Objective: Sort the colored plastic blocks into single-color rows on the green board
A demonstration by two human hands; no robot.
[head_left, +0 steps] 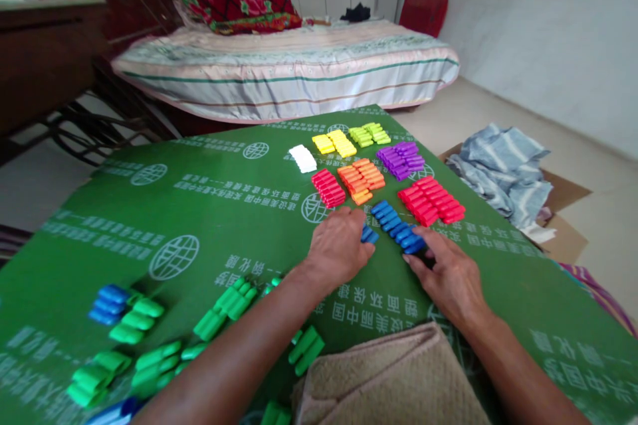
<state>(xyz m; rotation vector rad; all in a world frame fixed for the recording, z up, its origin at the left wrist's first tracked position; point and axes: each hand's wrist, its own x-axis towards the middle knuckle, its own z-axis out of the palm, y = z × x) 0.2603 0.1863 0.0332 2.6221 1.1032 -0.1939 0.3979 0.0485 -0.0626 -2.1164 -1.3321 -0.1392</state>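
At the near left corner of the green printed board point(209, 212), loose green plastic caps point(144, 339) lie scattered at all angles, with a small stack of blue caps point(107, 303) at their left end, well apart from your hands. Moving right, your left hand point(339, 247) rests palm down near the middle of the board, fingers together and curled over a couple of blue caps point(369, 234) that peek out at its right edge; whether it grips them or only covers them cannot be told. Just beside it, the row of blue caps point(396, 226) runs diagonally from far left to near right, each cap's long axis lying across the line of the row. Your right hand point(451, 275) meets the near right end of that row, fingertips together and touching the last cap, with nothing clamped that can be seen. The row sits between the two hands and just beyond them, with the right hand on it and the left hand a little short of its far end. Farther toward the far edge, sorted blocks stand in tidy ranks: white caps point(303, 158), red caps point(328, 187), yellow caps point(333, 143), orange caps point(361, 179), lime caps point(369, 134), purple caps point(401, 159) and a second red block point(431, 200). A tan towel point(383, 378) lies at the near edge between your forearms. No container is in view on the board.
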